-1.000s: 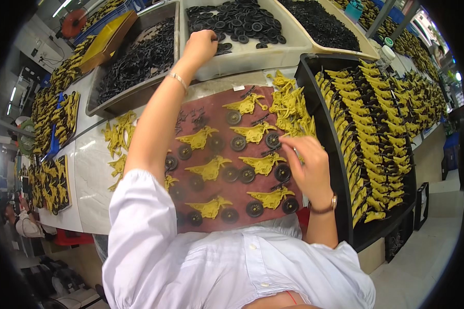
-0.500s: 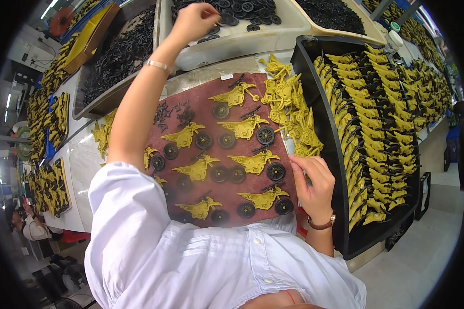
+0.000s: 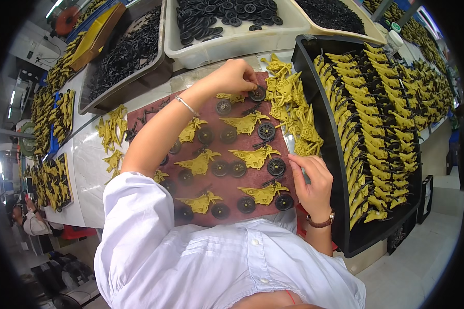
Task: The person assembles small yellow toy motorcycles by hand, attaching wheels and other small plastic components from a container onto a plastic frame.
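Observation:
My left hand (image 3: 235, 78) reaches over the far right of the reddish-brown mat (image 3: 232, 198). Its fingers are closed on a small black toy wheel (image 3: 258, 93), low over or on the mat. Below it lie rows of yellow toy motorcycle bodies (image 3: 255, 156), with black wheels (image 3: 276, 166) and thin black parts beside them. My right hand (image 3: 314, 180) stays at the mat's right edge, thumb and fingertips pinched together; whatever they hold is hidden. Just beyond its fingertips is a heap of yellow toy parts (image 3: 296, 110). My left forearm covers the mat's left part.
A white bin of black wheels (image 3: 201, 54) stands at the back, beside a grey bin of small black parts (image 3: 126, 77). At right, a deep black crate (image 3: 340, 226) holds rows of yellow pieces. Loose yellow parts (image 3: 111, 129) lie left of the mat.
My left hand has come from the white wheel bin toward me and right, down to the mat's far right, with a wheel in its fingers. My right hand has hardly moved.

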{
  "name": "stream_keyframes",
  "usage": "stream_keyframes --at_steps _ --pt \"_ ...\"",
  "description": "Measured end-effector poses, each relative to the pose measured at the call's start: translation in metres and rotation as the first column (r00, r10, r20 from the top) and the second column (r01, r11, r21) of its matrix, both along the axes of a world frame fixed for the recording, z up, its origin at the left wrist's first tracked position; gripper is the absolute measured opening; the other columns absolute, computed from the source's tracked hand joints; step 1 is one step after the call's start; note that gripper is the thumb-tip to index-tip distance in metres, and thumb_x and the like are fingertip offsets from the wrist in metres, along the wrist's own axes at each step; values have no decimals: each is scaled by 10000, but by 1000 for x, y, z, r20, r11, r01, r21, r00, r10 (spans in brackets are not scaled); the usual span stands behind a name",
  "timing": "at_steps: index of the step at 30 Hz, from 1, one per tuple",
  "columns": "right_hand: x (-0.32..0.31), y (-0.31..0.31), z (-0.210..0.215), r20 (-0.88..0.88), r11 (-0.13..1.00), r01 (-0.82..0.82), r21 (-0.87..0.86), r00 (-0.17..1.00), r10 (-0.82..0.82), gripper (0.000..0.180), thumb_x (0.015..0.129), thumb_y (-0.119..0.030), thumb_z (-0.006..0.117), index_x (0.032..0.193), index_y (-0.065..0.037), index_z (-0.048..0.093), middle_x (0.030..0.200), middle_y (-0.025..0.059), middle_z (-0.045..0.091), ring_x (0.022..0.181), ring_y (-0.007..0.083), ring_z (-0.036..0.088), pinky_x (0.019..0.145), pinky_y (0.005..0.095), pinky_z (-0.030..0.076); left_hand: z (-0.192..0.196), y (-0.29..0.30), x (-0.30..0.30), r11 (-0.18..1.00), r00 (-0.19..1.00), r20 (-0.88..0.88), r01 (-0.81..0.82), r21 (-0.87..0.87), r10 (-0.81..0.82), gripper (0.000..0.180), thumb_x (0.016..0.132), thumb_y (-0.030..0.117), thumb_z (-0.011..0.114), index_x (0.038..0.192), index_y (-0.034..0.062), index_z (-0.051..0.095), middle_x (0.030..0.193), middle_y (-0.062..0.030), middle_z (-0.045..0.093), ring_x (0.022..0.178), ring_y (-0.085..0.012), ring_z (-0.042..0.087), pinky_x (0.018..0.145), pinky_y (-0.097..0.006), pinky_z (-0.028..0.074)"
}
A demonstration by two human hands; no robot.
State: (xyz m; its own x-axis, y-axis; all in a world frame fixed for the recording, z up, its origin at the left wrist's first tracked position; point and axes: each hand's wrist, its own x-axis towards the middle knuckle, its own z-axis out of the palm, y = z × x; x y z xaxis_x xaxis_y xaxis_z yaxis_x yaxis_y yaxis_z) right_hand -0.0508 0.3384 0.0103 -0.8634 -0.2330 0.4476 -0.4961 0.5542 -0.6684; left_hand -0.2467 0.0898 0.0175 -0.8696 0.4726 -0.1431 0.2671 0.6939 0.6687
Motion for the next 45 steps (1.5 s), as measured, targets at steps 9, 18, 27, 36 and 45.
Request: stream_keyframes --at_steps 9,18,27,36,45 --pt "2 -1 0 -16 1000 -2 3 1000 2 147 814 -5 675 959 -21 688 837 120 669 764 291 616 710 361 480 -8 -11 15 999 941 -338 -45 -28 33 346 678 228 760 904 -22 682 864 -163 699 791 -302 676 728 -372 536" --pt "3 -6 1 -9 1000 -17 9 1000 17 130 823 2 670 952 -7 691 832 126 675 751 273 627 688 339 483 -33 -28 39 991 863 -499 -123 -53 81 527 621 211 786 1018 -34 542 899 -210 613 861 -387 609 764 -434 502" --pt "7 -4 -1 -3 999 -10 35 1000 10 113 838 -4 666 947 3 695 852 129 691 760 261 646 685 323 493 -27 -30 47 989 845 -515 -140 44 142 490 630 141 768 1043 0 545 957 -191 599 901 -357 608 771 -415 504" --pt "7 -16 4 0 998 -58 30 998 58 127 832 -7 663 956 -8 690 827 125 671 745 274 623 681 341 478 -17 -65 50 971 835 -498 -224 78 233 490 661 225 817 1043 25 587 976 -150 623 905 -298 628 795 -391 523" --pt "-41 -92 47 -49 922 -382 -54 924 380 150 832 -46 652 974 1 658 915 154 665 830 334 628 749 381 496 46 -149 127 859 740 -438 -422 288 510 285 846 195 734 1047 6 662 966 -69 687 906 -141 661 838 -291 513"
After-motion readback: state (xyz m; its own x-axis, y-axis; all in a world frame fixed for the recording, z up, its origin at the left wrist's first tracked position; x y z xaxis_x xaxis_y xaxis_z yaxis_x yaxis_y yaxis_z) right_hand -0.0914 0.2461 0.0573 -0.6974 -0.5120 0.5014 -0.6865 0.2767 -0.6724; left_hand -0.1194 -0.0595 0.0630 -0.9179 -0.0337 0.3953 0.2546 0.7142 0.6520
